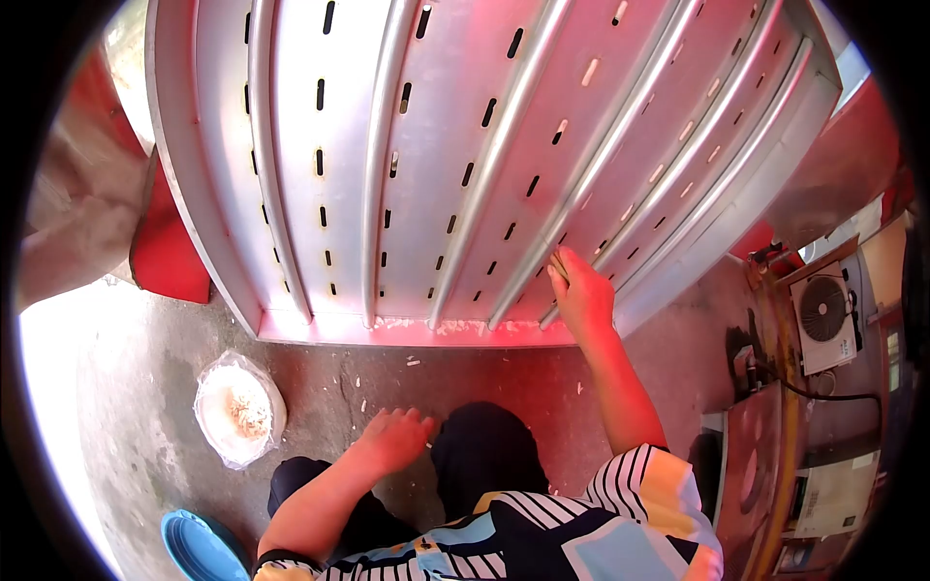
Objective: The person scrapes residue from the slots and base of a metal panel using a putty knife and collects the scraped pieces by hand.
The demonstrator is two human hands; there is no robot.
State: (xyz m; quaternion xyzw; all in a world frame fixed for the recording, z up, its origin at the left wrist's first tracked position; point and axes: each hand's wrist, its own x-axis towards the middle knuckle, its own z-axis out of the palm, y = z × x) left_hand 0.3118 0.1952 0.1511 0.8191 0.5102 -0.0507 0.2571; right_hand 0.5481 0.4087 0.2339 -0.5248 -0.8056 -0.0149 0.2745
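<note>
No legible lettering, brand, number or sign on anything in view, even the white fan unit (823, 312).

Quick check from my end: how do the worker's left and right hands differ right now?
The right hand reaches forward to the slotted metal panel; the left hand is back between the knees. The right hand's fingers are curled in, apparently on a thin piece too small to identify; the left hand's are loosely extended and look empty. Both hands are bare.
</note>
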